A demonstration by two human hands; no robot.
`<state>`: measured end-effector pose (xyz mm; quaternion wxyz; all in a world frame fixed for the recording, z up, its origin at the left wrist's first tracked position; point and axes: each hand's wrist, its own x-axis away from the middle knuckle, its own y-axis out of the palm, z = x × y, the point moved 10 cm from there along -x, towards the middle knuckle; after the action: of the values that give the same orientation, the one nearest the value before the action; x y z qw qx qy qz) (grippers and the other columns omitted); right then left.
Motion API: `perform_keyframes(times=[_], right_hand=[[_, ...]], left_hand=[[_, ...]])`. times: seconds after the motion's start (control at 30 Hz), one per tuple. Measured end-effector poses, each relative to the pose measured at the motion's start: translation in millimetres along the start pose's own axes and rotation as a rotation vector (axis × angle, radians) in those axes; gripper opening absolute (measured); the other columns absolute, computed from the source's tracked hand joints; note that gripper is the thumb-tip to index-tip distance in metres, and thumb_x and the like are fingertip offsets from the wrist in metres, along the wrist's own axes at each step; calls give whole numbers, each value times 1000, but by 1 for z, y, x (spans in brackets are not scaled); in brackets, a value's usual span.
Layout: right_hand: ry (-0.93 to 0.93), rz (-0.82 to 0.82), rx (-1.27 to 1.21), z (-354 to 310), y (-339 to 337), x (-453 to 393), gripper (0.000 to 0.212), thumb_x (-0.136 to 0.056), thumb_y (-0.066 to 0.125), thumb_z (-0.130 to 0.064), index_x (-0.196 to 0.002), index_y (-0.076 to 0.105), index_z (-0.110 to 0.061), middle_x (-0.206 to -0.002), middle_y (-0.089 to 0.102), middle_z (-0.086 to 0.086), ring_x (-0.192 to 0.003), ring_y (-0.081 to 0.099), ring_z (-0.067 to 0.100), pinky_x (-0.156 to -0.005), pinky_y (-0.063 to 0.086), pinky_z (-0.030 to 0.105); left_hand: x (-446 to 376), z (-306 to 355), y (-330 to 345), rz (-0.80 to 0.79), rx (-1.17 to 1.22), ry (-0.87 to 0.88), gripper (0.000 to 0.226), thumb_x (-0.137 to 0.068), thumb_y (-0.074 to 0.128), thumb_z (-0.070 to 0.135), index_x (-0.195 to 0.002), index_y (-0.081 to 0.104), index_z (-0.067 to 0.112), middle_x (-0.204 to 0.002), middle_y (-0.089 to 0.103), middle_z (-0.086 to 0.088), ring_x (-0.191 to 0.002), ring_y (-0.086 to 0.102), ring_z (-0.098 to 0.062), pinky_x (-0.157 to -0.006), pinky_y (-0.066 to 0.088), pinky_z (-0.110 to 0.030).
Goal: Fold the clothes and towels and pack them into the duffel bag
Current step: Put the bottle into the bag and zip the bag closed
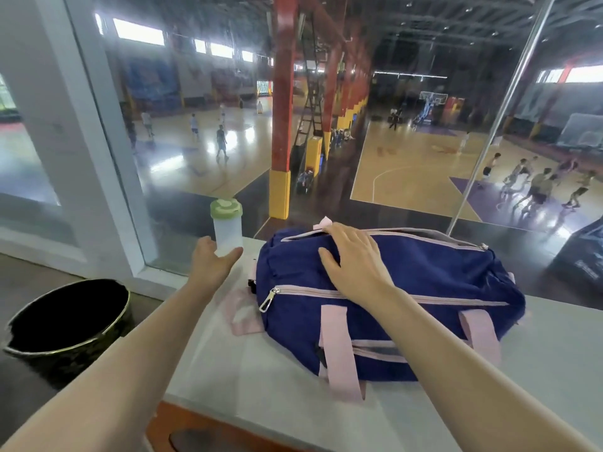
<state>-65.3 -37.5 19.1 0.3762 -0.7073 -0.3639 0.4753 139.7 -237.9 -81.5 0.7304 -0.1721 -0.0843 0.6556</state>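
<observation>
I see the navy duffel bag [408, 288] lying on the white counter [261, 402] (pink straps, top zip partly open). Right hand [355, 265] rests flat on it, fingers relaxed. Farther off, left hand [213, 262] cups the green-lidded shaker bottle [226, 226], not fully clasped.

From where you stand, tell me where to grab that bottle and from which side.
Grip the bottle round its clear body, below the green lid, coming from the near left, where the left hand already reaches its base. It stands upright near the window glass with the bag to its right, so the near-left side looks most open. The straight, round body should suit a wrap grip.
</observation>
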Motion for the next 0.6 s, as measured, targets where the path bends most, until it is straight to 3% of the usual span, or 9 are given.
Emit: perform_keyframes(times=[0.13,0.27,0.4,0.5,0.6], right_hand=[[54,-117,146,9,41,2,49,-100,32,-47,-146,35,-29,-156,31,-5,-141,29,18,-120,17,39],[37,-108,180,10,45,6,46,-100,32,-47,-142,40,-31,-158,28,-8,-141,28,16,-118,16,35],[28,-106,197,10,47,8,41,-99,35,-48,-135,47,-34,-155,32,-10,-137,34,16,-115,21,35],[35,-80,209,10,49,8,39,-98,38,-48,-131,51,-34,-153,36,-10,-133,38,17,-113,24,37],[24,-54,219,10,51,8,37,-98,39,-48,-129,53,-33,-151,39,-10,-131,42,17,-112,26,37]], left_hand=[[-38,-29,15,-13,47,-121,95,-80,78,36,-148,18,10,-149,34,-13,-132,39,-33,-101,38,-43],[-67,-35,27,27,61,-91,110,-76,81,34,-154,5,13,-158,23,-11,-142,31,-32,-114,29,-49],[-83,-40,35,55,112,-90,107,-75,81,32,-153,10,12,-151,35,-12,-135,41,-31,-111,36,-47],[-93,-46,38,67,100,-90,96,-67,83,38,-144,29,16,-135,51,-8,-121,54,-29,-102,46,-48],[-103,-49,43,57,30,-50,70,-64,80,44,-122,52,18,-112,63,-3,-103,63,-27,-89,54,-44]])
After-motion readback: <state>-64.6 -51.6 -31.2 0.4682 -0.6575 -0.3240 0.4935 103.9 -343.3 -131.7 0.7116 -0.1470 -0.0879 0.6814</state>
